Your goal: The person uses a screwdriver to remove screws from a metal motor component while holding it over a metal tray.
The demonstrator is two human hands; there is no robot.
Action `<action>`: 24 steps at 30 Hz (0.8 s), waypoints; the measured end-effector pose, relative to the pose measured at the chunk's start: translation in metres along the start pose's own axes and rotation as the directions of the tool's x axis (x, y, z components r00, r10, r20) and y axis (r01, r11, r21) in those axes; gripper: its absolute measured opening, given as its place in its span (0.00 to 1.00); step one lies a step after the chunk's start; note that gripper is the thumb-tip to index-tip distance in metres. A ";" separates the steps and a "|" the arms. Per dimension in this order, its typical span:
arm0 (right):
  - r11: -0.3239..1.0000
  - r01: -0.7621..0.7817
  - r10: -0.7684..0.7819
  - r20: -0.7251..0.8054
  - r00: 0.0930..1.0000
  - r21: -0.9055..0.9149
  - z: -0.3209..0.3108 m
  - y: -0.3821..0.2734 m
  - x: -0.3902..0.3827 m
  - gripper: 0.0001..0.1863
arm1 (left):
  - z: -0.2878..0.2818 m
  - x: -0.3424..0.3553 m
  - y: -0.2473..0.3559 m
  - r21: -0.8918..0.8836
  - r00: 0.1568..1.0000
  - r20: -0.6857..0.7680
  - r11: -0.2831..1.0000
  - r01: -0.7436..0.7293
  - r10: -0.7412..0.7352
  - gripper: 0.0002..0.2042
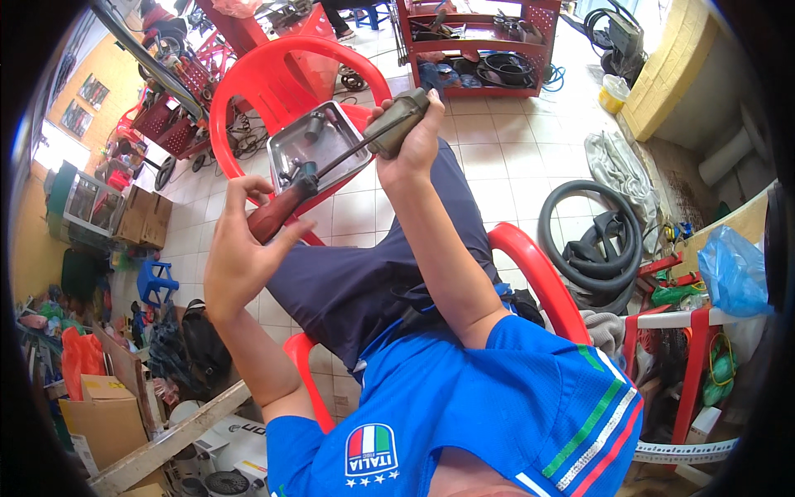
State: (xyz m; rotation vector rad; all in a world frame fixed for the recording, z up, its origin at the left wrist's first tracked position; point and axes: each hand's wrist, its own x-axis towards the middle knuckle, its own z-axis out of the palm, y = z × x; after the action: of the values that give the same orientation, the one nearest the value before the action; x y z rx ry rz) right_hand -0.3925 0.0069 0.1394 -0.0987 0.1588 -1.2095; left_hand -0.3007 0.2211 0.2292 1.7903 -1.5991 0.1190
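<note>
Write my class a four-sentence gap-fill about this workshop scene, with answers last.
1. The olive-green object sits in the grip of the person's ____ hand.
2. Nearest the reddish-brown handle is the ____ hand.
3. The chair under the metal tray is coloured ____.
4. The black inner tubes lie on the tiled ____.

Missing words: right; left; red; floor.

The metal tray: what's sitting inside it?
In the tray, a dark cylinder shows toward the far side. The red tool and thin dark rod cover part of the near side; whatever lies directly beneath them cannot be seen.
</note>
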 end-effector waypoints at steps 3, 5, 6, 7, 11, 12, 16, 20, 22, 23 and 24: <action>1.000 -0.002 0.002 -0.022 1.000 -0.012 0.000 0.001 -0.001 0.29 | -0.003 -0.003 0.001 -0.130 0.974 0.091 0.967 0.217 -0.206 0.22; 1.000 -0.010 0.010 -0.018 1.000 -0.025 0.001 0.003 -0.003 0.29 | -0.011 -0.002 0.001 -0.060 0.963 0.140 0.969 0.240 -0.230 0.19; 0.999 -0.018 0.018 -0.003 1.000 -0.030 0.001 0.005 -0.003 0.29 | -0.014 -0.002 0.000 -0.022 0.956 0.164 0.968 0.250 -0.243 0.18; 0.999 -0.025 0.026 0.012 1.000 -0.034 0.001 0.007 -0.004 0.28 | -0.016 -0.002 0.000 -0.018 0.964 0.114 0.970 0.243 -0.240 0.16; 0.996 -0.051 0.052 0.011 0.999 -0.079 0.001 0.016 -0.010 0.27 | -0.023 -0.002 -0.002 0.054 0.976 0.023 0.976 0.213 -0.215 0.12; 0.995 -0.069 0.069 -0.003 0.998 -0.075 0.001 0.016 -0.010 0.27 | -0.022 -0.002 -0.001 0.071 0.983 0.022 0.981 0.182 -0.184 0.13; 0.994 -0.086 0.087 0.010 0.996 -0.073 -0.003 0.018 -0.005 0.27 | -0.020 -0.005 0.007 0.020 0.982 0.030 0.982 0.187 -0.187 0.14; 0.996 -0.047 0.046 -0.014 0.999 -0.080 0.002 0.011 -0.006 0.28 | -0.017 -0.003 0.005 0.059 0.978 0.071 0.979 0.193 -0.197 0.17; 0.997 -0.038 0.038 -0.010 0.999 -0.074 0.001 0.006 -0.005 0.28 | -0.019 -0.001 -0.003 0.092 0.955 0.155 0.967 0.239 -0.251 0.19; 0.997 -0.034 0.033 -0.008 0.999 -0.070 0.001 0.005 -0.004 0.29 | -0.016 0.000 -0.009 0.065 0.958 0.130 0.967 0.248 -0.254 0.19; 0.998 -0.031 0.031 -0.010 0.999 -0.062 0.002 0.005 -0.004 0.29 | -0.012 0.000 -0.017 0.038 0.960 0.106 0.966 0.255 -0.258 0.20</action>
State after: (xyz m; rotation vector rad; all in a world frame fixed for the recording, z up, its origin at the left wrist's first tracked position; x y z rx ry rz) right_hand -0.3889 0.0124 0.1412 -0.1445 0.2053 -1.1746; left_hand -0.2811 0.2269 0.2303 2.0362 -1.4285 -0.0838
